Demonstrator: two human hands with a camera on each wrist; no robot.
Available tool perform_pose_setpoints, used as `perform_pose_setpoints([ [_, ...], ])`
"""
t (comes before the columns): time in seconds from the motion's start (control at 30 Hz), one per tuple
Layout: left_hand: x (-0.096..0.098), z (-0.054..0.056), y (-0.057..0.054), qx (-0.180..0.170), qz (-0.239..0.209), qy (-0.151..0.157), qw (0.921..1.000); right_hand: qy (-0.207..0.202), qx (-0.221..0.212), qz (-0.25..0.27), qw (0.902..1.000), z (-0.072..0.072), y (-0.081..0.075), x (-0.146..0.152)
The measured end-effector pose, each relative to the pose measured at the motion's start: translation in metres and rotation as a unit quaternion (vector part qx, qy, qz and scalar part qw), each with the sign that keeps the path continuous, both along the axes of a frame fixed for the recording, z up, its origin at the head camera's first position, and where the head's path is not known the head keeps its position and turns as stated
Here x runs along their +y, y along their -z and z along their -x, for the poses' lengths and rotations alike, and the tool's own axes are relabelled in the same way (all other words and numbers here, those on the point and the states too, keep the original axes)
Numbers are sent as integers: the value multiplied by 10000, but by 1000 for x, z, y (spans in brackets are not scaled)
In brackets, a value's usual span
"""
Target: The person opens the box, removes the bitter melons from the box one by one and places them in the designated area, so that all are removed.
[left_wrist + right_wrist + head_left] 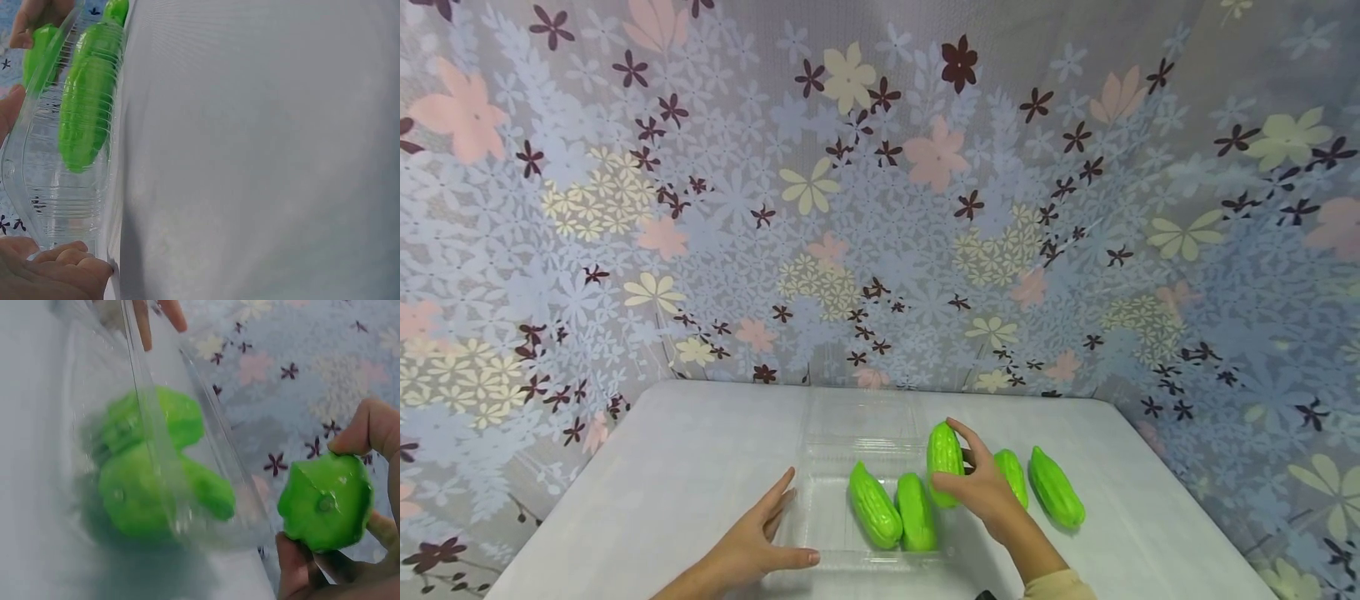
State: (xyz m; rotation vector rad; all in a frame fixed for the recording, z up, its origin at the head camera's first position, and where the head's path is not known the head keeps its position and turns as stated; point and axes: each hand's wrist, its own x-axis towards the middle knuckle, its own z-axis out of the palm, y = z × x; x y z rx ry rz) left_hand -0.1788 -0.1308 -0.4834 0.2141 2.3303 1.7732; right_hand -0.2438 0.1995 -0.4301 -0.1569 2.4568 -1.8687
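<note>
A light-green bitter gourd (pixel 943 458) is held between the thumb and fingers of my right hand (pixel 988 496), by the right side of a clear plastic box (pixel 823 512). In the right wrist view, that gourd (pixel 326 503) shows end-on, apart from the box wall. Two more gourds lie side by side in the box, the left one (pixel 875 508) tilted and the right one (pixel 916 515) nearly upright in view. My left hand (pixel 748 542) is at the box's left side, thumb spread from its extended fingers. Whether it touches the wall is unclear.
The box's clear lid (pixel 861 417) lies folded back behind it. On the white table (pixel 700 450), two loose gourds lie right of the box: one (pixel 1011 475) partly behind my right hand, another (pixel 1056 489) farther right. A flower-patterned cloth (pixel 880 208) rises behind the table.
</note>
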Motion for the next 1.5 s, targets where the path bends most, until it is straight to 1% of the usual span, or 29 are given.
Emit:
perform_pose_setpoints([
  [0.1, 0, 0, 1, -19, -30, 4, 10000, 251, -51, -92, 9996, 3, 4, 11],
  [0.23, 0, 1, 2, -20, -31, -6, 10000, 417, -83, -247, 9988, 8, 12, 23],
  [0.43, -2, 2, 4, 57, -84, 90, 9999, 331, -280, -682, 9967, 11, 22, 30],
  [0.57, -3, 1, 4, 129, -117, 122, 9998, 248, -362, -1097, 9930, 14, 23, 29],
  [0.7, -3, 1, 5, 130, -109, 104, 9998, 255, -403, -1361, 9895, 19, 23, 27],
  [0.8, -3, 1, 6, 108, -151, 132, 9997, 240, -352, -1527, 9874, 21, 24, 27],
  [0.97, -3, 1, 7, 136, -255, 197, 9994, 354, -220, -1877, 9813, 24, 26, 31],
  [1.13, -3, 2, 7, 214, -236, 201, 9993, 397, -134, -2325, 9717, 26, 26, 36],
  [1.23, -3, 2, 7, 219, -248, 205, 9992, 344, -84, -2612, 9646, 28, 26, 38],
  [1.5, -3, 0, 7, 224, -134, 180, 9995, 124, 108, -3451, 9384, 30, 27, 37],
])
